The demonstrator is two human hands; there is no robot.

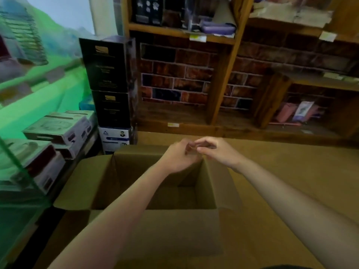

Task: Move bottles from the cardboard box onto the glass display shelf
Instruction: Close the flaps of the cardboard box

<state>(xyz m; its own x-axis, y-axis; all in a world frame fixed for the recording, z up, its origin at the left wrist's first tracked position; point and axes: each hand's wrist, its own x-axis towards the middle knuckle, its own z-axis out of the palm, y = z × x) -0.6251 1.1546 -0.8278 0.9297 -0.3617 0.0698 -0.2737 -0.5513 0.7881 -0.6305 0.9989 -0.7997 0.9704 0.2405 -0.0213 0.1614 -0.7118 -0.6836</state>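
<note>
Both hands meet over the far rim of the cardboard box [155,191] — left hand [178,158] and right hand [217,152] loosely curled, fingertips touching, holding nothing visible; beneath them no bottles show — likely emptied

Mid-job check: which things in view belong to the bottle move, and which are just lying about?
Belongs to the job:
- cardboard box, flaps open, no bottles visible inside
- left hand and right hand, meeting above the box's far edge
- green-tinted glass panel, possibly the display

Just lying about:
- stacked black cartons
- wooden shelving
- pink packets
</note>
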